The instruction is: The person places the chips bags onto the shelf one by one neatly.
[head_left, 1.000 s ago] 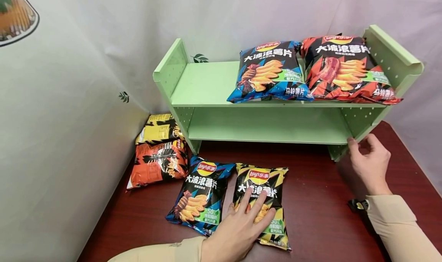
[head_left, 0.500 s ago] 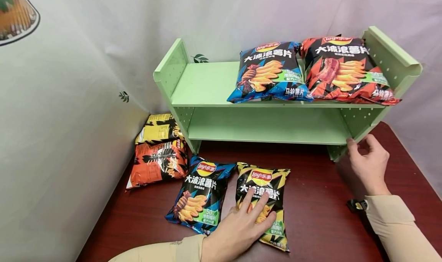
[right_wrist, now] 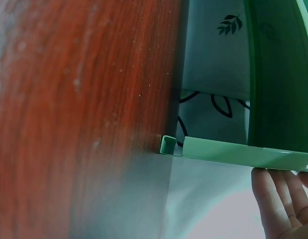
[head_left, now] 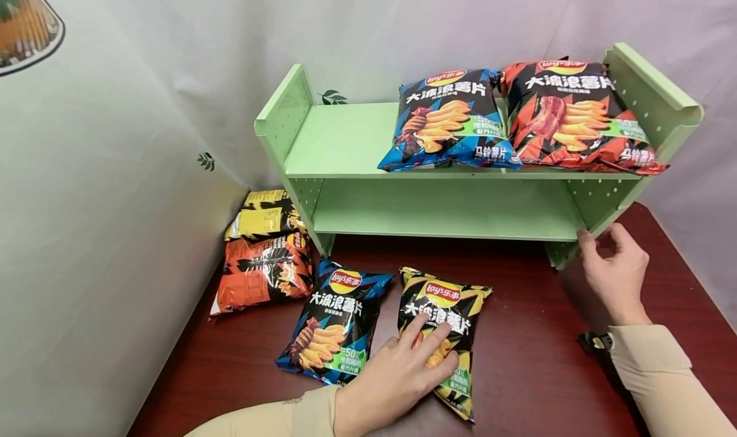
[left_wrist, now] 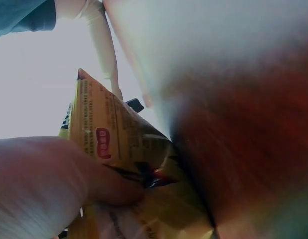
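Plastic this slick could let the yellow bag (head_left: 443, 306) slip from the left hand (head_left: 397, 373), whose thumb and fingers grip it on the table (head_left: 518, 360); swinging left might bump the blue bag (head_left: 340, 318) beside it, but open room lies rightward, up to the right hand (head_left: 618, 277) pinching the green shelf (head_left: 449, 210) at one side.

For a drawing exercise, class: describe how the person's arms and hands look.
Both arms wear long beige sleeves; the left sleeve has a small dark marking near its cuff, too small to read. The left hand and right hand wear no gloves. At the right sleeve cuff sits a black fitting with a yellowish detail.
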Available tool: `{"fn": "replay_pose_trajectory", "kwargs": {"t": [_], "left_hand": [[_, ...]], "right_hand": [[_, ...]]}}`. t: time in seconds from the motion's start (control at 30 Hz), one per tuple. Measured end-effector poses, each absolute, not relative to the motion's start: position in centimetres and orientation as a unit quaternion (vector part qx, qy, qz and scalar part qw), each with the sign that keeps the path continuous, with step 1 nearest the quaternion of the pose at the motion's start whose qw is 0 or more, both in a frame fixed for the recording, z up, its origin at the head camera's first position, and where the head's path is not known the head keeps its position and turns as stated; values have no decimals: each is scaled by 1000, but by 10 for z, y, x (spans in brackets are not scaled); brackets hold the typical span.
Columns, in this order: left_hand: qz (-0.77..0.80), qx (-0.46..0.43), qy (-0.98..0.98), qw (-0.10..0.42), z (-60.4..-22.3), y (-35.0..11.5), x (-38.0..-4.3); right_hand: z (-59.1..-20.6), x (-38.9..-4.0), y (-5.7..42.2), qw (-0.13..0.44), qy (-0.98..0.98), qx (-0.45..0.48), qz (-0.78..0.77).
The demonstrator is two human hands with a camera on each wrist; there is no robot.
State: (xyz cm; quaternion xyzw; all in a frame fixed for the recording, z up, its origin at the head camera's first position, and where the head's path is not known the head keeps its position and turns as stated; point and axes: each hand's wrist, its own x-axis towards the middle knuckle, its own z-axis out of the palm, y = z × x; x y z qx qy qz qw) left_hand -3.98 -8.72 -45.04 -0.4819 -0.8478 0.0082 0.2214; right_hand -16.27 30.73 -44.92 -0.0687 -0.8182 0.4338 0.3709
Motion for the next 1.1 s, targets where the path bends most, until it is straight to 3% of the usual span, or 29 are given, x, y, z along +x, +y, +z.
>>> {"fn": "replay_pose_trajectory", "kwargs": {"t": [0.57,1.1], "left_hand": [[-36,-493,-804,332,-440,-91,-46],[-60,-502,-786,356,-426,-101,-42]], "right_hand": [[-447,-162,306,374,-816,-57,437],[-450,-162,307,366,-820,-73,434]]}}
